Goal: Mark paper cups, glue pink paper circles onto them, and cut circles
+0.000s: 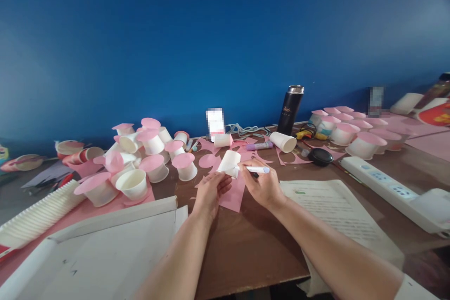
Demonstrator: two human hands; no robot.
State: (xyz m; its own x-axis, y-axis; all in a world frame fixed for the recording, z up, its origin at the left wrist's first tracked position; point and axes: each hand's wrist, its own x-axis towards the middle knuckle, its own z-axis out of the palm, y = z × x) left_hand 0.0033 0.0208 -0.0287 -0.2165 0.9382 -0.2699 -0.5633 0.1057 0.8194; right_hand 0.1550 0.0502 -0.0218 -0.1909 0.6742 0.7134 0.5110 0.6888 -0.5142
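Note:
A white paper cup (229, 162) lies tilted in my left hand (212, 192), whose fingers wrap round its lower end. My right hand (262, 183) grips a white marker (257, 169) like a pen, its tip at the cup's side. Whether the tip touches the cup I cannot tell. Under the cup lies a pink paper sheet (233, 195), and a pink paper circle (208, 161) rests just behind my left hand. Another white paper cup (283, 142) lies on its side beyond my right hand, near a purple marker (259, 146).
Several cups with pink paper tops (153, 168) crowd the left, beside a long stack of nested cups (42, 213). More topped cups (365, 144) stand at right. A black flask (291, 110), a power strip (383, 187) and a printed booklet (333, 215) lie or stand around my right arm.

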